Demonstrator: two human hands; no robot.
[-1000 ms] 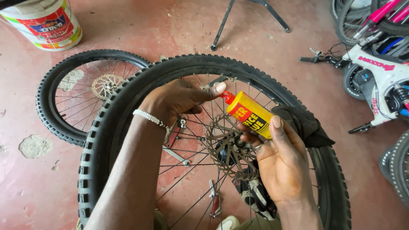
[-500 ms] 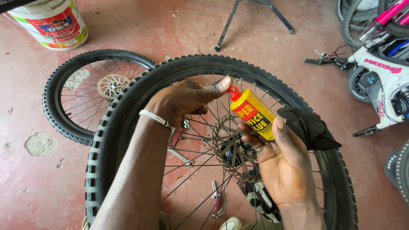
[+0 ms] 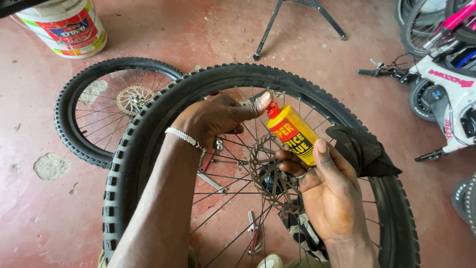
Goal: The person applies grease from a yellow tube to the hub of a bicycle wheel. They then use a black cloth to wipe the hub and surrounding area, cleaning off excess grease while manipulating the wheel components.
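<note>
Hands (image 3: 277,149) hold yellow plastic bottle (image 3: 293,133).

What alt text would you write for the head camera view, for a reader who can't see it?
A right hand holds a small yellow tube with a red cap over a knobby-tyred bicycle wheel, while the left hand touches the cap. A black cloth drapes over the tyre; a second wheel lies on the red floor.

Both forearms were bare, no sleeves in sight, a beaded silver bracelet (image 3: 184,138) circled the wrist of the left hand (image 3: 213,119), a plain metal ring (image 3: 300,174) sat on a finger of the right hand (image 3: 329,196), fingernails were short and unpainted
</note>
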